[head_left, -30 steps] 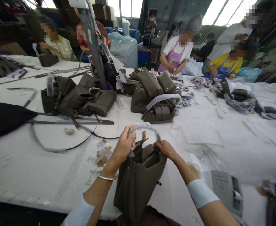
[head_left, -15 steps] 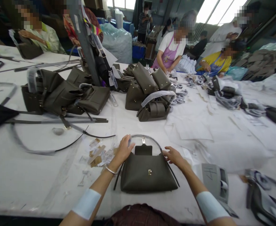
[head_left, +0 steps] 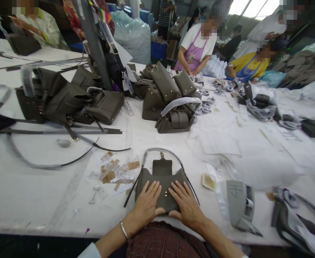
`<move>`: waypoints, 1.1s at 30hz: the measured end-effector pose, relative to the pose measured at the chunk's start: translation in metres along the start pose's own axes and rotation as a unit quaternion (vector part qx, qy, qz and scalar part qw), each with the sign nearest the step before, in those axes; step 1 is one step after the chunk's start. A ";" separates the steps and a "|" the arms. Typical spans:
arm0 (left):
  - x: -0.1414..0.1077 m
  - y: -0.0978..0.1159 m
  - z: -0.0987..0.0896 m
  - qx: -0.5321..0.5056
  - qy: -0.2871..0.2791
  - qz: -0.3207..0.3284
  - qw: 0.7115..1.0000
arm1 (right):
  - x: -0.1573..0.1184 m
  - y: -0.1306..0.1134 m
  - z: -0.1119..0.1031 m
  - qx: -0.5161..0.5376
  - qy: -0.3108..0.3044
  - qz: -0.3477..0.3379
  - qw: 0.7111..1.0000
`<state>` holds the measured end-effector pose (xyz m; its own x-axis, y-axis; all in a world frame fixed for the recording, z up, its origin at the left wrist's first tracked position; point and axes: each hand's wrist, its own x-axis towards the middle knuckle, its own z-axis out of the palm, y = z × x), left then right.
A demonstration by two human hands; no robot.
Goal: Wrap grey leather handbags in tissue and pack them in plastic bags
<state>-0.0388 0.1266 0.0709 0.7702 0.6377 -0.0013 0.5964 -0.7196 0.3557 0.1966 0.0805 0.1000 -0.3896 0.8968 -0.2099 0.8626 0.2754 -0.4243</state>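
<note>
A dark olive handbag (head_left: 161,179) lies on the white table close in front of me, its flap (head_left: 162,167) folded out away from me. My left hand (head_left: 148,200) rests flat on the left half of its front, fingers spread. On the right half, my right hand (head_left: 186,200) is laid out in the same way. Between them shows a small gold clasp (head_left: 165,194). The plastic-wrapped handle (head_left: 164,149) arches beyond the flap, and thin dark straps hang down at both sides of the bag.
Paper and card scraps (head_left: 117,172) lie left of the bag. To the right are a small yellowish block (head_left: 208,181), a grey tape dispenser (head_left: 239,204) and another dark bag (head_left: 292,222). Piled handbags (head_left: 163,93) and a slanted metal post (head_left: 95,43) stand farther back. Several people work around the table.
Both hands have moved from the handle ends at the bag's upper corners down onto its front panel, where they now lie flat. My view has shifted slightly.
</note>
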 end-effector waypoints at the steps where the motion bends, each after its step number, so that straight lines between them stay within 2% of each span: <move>1: 0.000 -0.003 0.004 0.002 0.001 -0.006 1.000 | -0.001 0.001 0.007 -0.015 -0.018 0.000 1.000; 4: 0.007 -0.012 0.010 0.012 0.012 -0.014 1.000 | 0.003 0.006 0.019 -0.036 -0.038 0.003 0.999; 8: 0.016 -0.015 0.008 0.020 0.014 -0.008 1.000 | 0.010 0.009 0.027 -0.025 -0.066 -0.014 0.997; 11: 0.009 -0.009 0.011 0.015 -0.006 0.010 1.000 | 0.011 0.009 0.032 -0.030 -0.079 -0.014 0.996; 15: -0.009 0.000 0.032 0.016 -0.057 0.064 0.996 | 0.017 0.010 0.040 -0.034 -0.076 0.002 0.997; 17: -0.013 0.002 0.045 0.043 -0.066 0.038 0.996 | 0.022 0.011 0.041 -0.034 -0.075 0.017 0.996; 20: -0.008 0.004 0.055 0.078 -0.040 -0.006 0.996 | 0.029 0.012 0.038 -0.039 -0.071 0.030 0.996; 23: 0.004 0.003 0.048 0.080 -0.016 -0.003 0.997 | 0.028 0.015 0.028 -0.057 -0.065 0.023 0.996; 28: 0.031 -0.005 0.017 0.063 0.001 0.013 0.998 | 0.019 0.034 0.015 -0.130 -0.015 0.050 0.990; 30: 0.039 -0.010 0.011 0.076 0.018 0.023 0.997 | 0.015 0.044 0.018 -0.147 0.020 0.042 0.988; 33: 0.039 -0.016 0.015 0.105 0.029 0.009 0.994 | 0.009 0.059 0.033 -0.168 0.077 0.004 0.983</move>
<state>-0.0151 0.1595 0.0514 0.7706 0.6345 0.0602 0.6211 -0.7688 0.1521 0.2333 0.0930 0.0442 -0.3517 0.9339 -0.0648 0.9332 0.3444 -0.1027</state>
